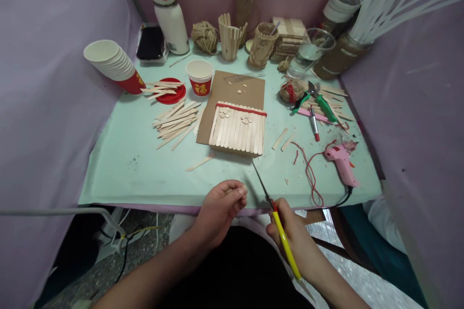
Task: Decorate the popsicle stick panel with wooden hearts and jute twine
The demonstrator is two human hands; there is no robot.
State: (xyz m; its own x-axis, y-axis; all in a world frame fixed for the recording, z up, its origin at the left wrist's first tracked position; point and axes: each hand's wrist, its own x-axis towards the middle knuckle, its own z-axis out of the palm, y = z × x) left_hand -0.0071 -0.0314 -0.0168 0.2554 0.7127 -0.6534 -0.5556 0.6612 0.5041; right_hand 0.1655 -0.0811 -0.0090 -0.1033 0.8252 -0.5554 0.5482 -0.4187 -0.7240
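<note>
My right hand (290, 231) is wrapped round the yellow-and-red handle of a small hacksaw (284, 241). Its thin metal blade points forward and left, its tip near the lower right corner of a craft-stick panel (237, 129). My left hand (226, 205) hovers at the table's front edge with its fingertips pinched together; anything between them is too small to make out. The panel lies partly over a brown cardboard sheet (239, 88). A red cord (241, 108) runs along its top, and two small wooden flower shapes (246, 119) sit on it.
Loose craft sticks (177, 123) lie left of the panel. On the right are green-handled cutters (322, 104), a marker (314, 123) and a pink glue gun (342, 161) with its cable. Paper cups (114, 65), a white bottle (168, 19) and a water cup (310, 53) stand behind.
</note>
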